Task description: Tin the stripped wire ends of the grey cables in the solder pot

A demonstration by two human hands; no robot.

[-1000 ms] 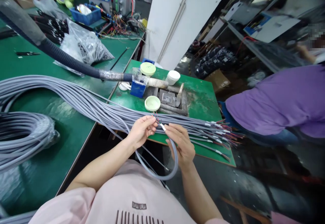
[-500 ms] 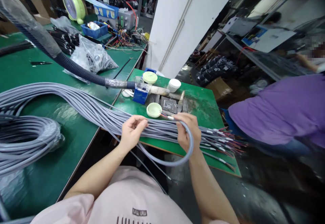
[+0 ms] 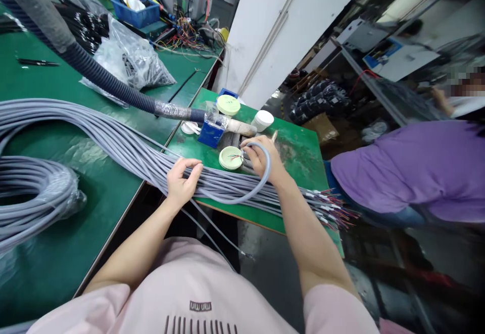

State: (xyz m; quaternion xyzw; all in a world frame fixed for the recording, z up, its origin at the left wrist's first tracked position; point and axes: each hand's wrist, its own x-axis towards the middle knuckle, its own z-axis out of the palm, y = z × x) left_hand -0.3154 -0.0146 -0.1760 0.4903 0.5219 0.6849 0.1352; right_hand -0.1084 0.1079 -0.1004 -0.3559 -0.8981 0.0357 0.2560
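Grey sheathed cables [image 3: 212, 187] run in a long bundle across the green worktop [image 3: 299, 172], their stripped ends fanned out well to the right of a pale green dish [image 3: 230, 158]. Left hand [image 3: 182, 182] sits on the bundle near the dish, fingers curled over the cables. Right hand [image 3: 259, 157] is closed on one cable bent into a loop, just beside the dish; coloured core wires [image 3: 235, 157] project over the dish. Behind the dish: blue box [image 3: 209, 134], white pot [image 3: 262, 120], second pale green dish [image 3: 228, 105]. Far to the right of the first dish, a co-worker [image 3: 401, 172] in a purple shirt leans forward.
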